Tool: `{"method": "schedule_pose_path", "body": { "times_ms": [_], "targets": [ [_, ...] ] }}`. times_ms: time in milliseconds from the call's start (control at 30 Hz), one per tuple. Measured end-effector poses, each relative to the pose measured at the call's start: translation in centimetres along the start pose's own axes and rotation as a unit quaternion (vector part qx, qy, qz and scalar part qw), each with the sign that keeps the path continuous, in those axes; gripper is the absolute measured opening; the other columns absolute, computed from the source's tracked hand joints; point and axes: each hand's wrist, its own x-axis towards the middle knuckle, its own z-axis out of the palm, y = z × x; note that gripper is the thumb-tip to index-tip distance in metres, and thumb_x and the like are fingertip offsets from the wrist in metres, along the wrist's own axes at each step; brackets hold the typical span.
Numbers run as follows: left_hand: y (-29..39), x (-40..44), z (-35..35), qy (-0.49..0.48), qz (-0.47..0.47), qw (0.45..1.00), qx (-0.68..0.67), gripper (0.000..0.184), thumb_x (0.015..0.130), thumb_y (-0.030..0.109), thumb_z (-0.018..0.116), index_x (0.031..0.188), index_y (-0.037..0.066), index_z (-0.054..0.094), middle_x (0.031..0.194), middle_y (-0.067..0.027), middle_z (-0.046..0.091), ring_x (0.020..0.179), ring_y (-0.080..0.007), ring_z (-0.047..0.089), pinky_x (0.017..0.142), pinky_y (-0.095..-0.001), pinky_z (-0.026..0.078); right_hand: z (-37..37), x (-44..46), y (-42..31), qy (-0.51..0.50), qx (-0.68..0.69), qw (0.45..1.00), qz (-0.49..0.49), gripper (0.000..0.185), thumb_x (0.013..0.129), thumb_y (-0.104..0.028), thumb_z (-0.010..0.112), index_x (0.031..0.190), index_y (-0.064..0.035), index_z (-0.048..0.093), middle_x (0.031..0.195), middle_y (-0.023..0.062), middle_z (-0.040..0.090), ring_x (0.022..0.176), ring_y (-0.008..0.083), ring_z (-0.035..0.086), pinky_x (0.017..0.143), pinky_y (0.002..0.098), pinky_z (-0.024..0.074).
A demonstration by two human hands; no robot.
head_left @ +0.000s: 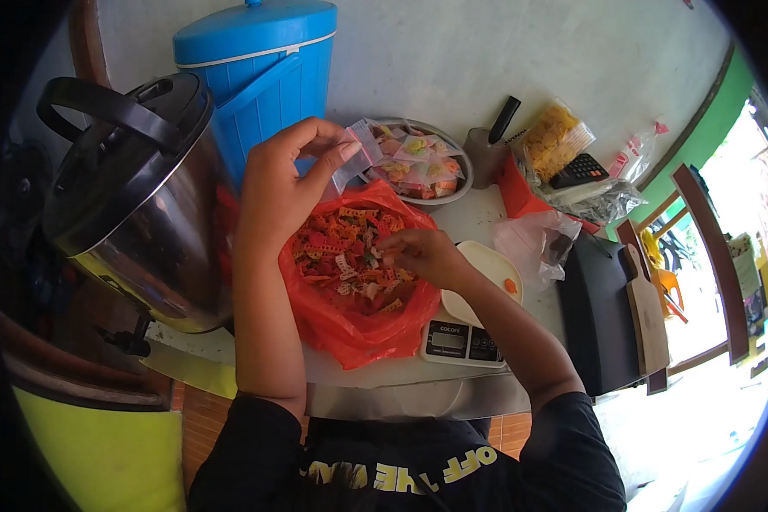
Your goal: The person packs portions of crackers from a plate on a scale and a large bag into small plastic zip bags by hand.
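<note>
My left hand (303, 166) is raised over the table, its thumb and fingers pinching a small clear zip-lock bag (364, 147) by the edge. Below it lies an opened red plastic bag (358, 333) full of colourful ladder-shaped dry crackers (341, 260) in orange, red and white. My right hand (427, 256) reaches into this bag from the right, its fingers drawn together at some cracker pieces; exactly what they grip is partly hidden. Beside the bag stands a white kitchen scale (454, 341); one orange piece (510, 286) lies on its pale plate (486, 266).
Behind is a metal bowl (465, 175) of small filled bags. A large steel pot (145, 230) and a blue cooler (256, 68) stand at left. On the right are a red box (516, 192) with packets and a calculator (578, 171), a plastic bag (529, 243) and a black case (597, 316).
</note>
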Motion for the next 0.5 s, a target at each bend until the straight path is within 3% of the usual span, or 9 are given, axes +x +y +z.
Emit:
{"method": "schedule_pose_path", "body": {
  "times_ms": [167, 267, 367, 500],
  "targets": [
    [-0.1, -0.1, 0.2, -0.002, 0.001, 1.0, 0.0, 0.018, 0.09, 0.016, 0.071, 0.09, -0.002, 0.067, 0.087, -0.0056, 0.071, 0.085, -0.0104, 0.065, 0.081, -0.0265, 0.049, -3.7, -2.2, -3.5, 0.022, -0.153, 0.988, 0.004, 0.021, 0.09, -0.017, 0.068, 0.108, -0.0073, 0.072, 0.093, 0.0101, 0.073, 0.082, 0.0179, 0.069, 0.078, 0.0312, 0.0536],
    [-0.2, 0.0, 0.1, -0.002, -0.003, 1.0, 0.005, 0.018, 0.089, 0.016, 0.072, 0.091, -0.001, 0.067, 0.086, -0.0056, 0.071, 0.084, -0.0106, 0.065, 0.081, -0.0264, 0.049, -7.5, -4.0, -4.9, -0.094, -0.239, 0.962, 0.095, 0.022, 0.089, -0.022, 0.069, 0.106, -0.0091, 0.072, 0.093, 0.0082, 0.073, 0.079, 0.0197, 0.069, 0.076, 0.0331, 0.0536],
    [-0.4, 0.2, 0.3, 0.003, 0.011, 1.0, 0.008, 0.018, 0.088, 0.015, 0.073, 0.09, -0.001, 0.067, 0.085, -0.0056, 0.071, 0.083, -0.011, 0.065, 0.08, -0.0265, 0.049, -7.5, -4.6, -5.2, -0.037, -0.365, 0.929, 0.051, 0.019, 0.088, -0.022, 0.071, 0.104, -0.0112, 0.074, 0.089, 0.0049, 0.073, 0.079, 0.0186, 0.068, 0.074, 0.0314, 0.0529],
    [-0.4, 0.2, 0.8, 0.008, 0.0, 1.0, 0.003, 0.019, 0.085, 0.017, 0.076, 0.09, 0.0, 0.068, 0.083, -0.0038, 0.071, 0.076, -0.0093, 0.062, 0.074, -0.0257, 0.048, -1.1, -2.9, -3.9, -0.088, -0.193, 0.976, -0.055, 0.026, 0.086, -0.014, 0.07, 0.112, -0.015, 0.071, 0.111, 0.0053, 0.068, 0.098, 0.0232, 0.065, 0.082, 0.0356, 0.0538]
  ]
}}
